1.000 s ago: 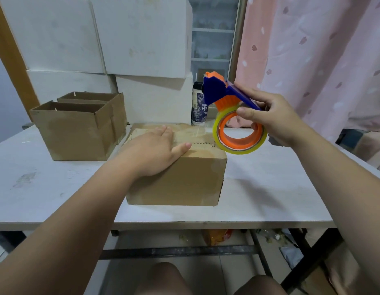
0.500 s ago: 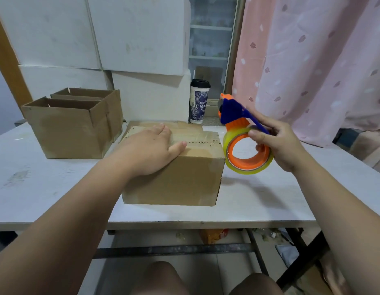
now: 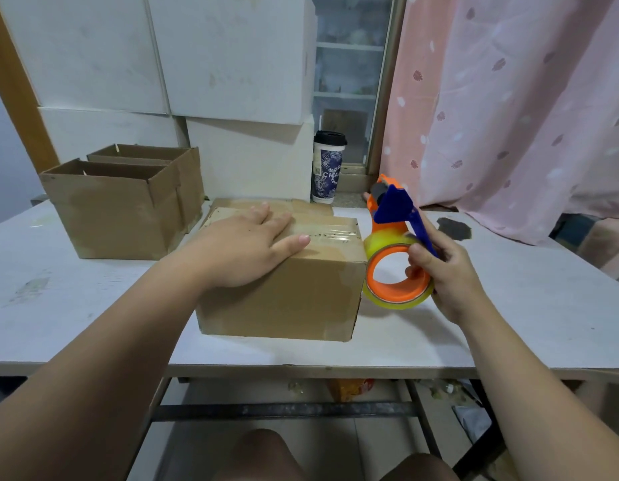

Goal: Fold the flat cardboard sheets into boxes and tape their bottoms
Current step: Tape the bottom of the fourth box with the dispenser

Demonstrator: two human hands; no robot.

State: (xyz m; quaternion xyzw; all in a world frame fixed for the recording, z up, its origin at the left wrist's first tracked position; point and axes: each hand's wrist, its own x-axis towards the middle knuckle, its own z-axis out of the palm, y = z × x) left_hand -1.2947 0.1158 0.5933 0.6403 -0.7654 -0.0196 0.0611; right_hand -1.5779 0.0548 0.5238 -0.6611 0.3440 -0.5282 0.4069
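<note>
Cardboard box point(image 3: 283, 300) sits flaps-down mid-surface point(image 3: 509, 307), a clear tape strip point(image 3: 322, 230) across its upturned bottom. Left hand point(image 3: 245, 248) presses flat on it, fingers straight, no grip taken. Right hand point(image 3: 446, 276) has its grip closed round the tape dispenser point(image 3: 391, 222), just beside the box's right edge. Two open boxes point(image 3: 117, 210) stand upright far left, apparently finished; this one looks nearly taped, and no flat sheets are in view.

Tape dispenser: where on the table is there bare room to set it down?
Widest: the table right of the closed box, beyond the right hand holding the tape dispenser, nearer than a dark patch. Also front-left, before the open boxes. Crowded: the narrow gap between those and the closed box, which the left hand rests on.
</note>
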